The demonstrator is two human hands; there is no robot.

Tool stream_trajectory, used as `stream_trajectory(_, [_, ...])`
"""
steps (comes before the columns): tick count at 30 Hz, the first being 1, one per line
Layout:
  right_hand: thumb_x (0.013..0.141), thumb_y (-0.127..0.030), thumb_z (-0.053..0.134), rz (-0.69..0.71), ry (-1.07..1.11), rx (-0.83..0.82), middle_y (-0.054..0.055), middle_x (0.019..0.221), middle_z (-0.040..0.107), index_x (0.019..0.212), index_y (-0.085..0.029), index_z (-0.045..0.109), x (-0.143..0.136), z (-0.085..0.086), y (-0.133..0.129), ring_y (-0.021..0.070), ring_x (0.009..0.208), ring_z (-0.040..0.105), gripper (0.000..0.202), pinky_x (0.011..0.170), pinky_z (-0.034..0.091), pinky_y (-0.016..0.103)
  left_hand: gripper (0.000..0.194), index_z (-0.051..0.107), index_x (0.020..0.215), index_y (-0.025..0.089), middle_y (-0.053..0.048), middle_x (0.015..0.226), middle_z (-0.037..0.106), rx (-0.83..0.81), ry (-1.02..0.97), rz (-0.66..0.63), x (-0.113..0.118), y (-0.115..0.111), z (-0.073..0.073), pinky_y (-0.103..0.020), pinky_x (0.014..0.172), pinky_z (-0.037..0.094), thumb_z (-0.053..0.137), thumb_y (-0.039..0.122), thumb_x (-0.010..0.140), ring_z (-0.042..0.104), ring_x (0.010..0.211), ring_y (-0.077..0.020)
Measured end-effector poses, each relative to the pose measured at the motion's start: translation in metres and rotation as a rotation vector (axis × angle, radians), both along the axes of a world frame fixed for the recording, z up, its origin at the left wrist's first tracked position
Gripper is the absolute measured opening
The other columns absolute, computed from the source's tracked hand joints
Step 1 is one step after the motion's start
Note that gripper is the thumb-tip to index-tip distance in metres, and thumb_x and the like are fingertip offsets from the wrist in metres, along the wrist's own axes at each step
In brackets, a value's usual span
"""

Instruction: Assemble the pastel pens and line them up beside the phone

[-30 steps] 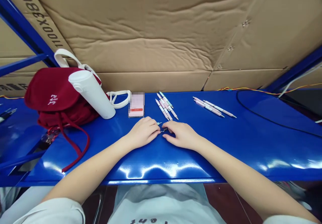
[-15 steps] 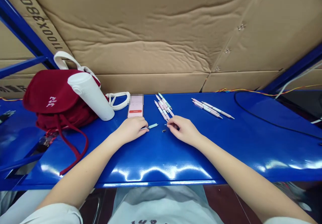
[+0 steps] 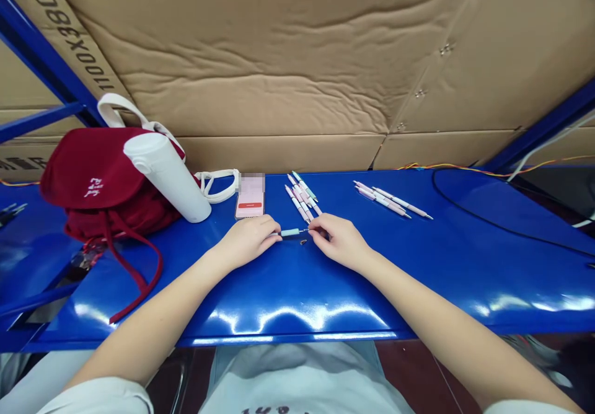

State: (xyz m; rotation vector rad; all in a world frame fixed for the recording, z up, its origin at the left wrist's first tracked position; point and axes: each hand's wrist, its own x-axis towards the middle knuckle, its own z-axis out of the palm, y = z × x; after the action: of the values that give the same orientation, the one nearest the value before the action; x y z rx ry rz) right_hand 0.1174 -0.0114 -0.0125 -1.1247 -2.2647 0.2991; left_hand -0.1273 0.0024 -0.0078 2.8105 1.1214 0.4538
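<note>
My left hand point(image 3: 251, 240) is closed round a pale green pen point(image 3: 290, 232), which points to the right over the blue table. At its right end, a thin tip meets the fingers of my right hand point(image 3: 338, 237). Those fingers are pinched on a small thin piece point(image 3: 307, 230), too small to make out fully. Just below the pen tip, a tiny dark bit point(image 3: 303, 242) lies on the table. Behind my right hand is a loose group of pink, white and green pens point(image 3: 302, 197).
More pens point(image 3: 390, 202) lie farther right. A phone point(image 3: 250, 197) with a lit screen is behind my left hand. At left stand a red bag point(image 3: 111, 178) and a leaning white bottle point(image 3: 170, 178). A black cable point(image 3: 493, 228) crosses the right side, and cardboard point(image 3: 279, 61) rises behind.
My left hand has moved slightly right with the green pen, so the pen's tip now meets the piece in my right fingers. My right hand has stayed nearly still.
</note>
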Motion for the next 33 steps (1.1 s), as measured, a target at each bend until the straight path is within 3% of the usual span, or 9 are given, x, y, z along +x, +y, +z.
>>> stream_trajectory(18, [0.082,-0.015,0.051,0.022,-0.075,0.036,0.005,0.081,0.066,0.082,-0.017,0.061,0.001,0.002,-0.001,0.0135,0.067,0.059,0.010,0.063,0.044,0.023,0.021,0.058,0.095,0.018,-0.004,0.091,0.060,-0.050,-0.031,-0.029,0.001,0.000,0.000,-0.026,0.072,0.047,0.045,0.034,0.092,0.058,0.081,-0.0153])
stream_trajectory(25, [0.084,-0.016,0.047,0.066,-0.167,0.103,0.007,0.084,0.067,0.086,-0.017,0.062,-0.003,-0.001,-0.005,0.0169,0.076,0.061,0.015,0.069,0.045,0.027,0.019,0.058,0.094,0.018,-0.004,0.092,0.058,-0.074,-0.066,-0.058,0.007,-0.004,-0.001,-0.027,0.076,0.047,0.045,0.031,0.092,0.057,0.082,-0.0151])
stream_trajectory(29, [0.086,-0.017,0.046,0.099,-0.098,0.028,0.006,0.082,0.066,0.089,-0.018,0.062,-0.007,-0.006,-0.005,0.0165,0.075,0.061,0.016,0.070,0.047,0.028,0.019,0.057,0.096,0.017,-0.005,0.092,0.059,-0.091,-0.080,-0.069,0.010,-0.005,-0.003,-0.028,0.077,0.048,0.043,0.029,0.093,0.056,0.084,-0.0160])
stream_trajectory(33, [0.083,-0.023,0.053,0.048,0.115,-0.135,0.001,0.079,0.064,0.114,-0.019,0.051,-0.005,-0.008,-0.003,0.0115,0.058,0.056,0.031,0.062,0.048,0.026,0.020,0.057,0.104,0.017,-0.007,0.096,0.060,-0.054,-0.127,-0.066,0.008,-0.003,-0.004,-0.030,0.079,0.048,0.043,0.027,0.093,0.057,0.087,-0.0165])
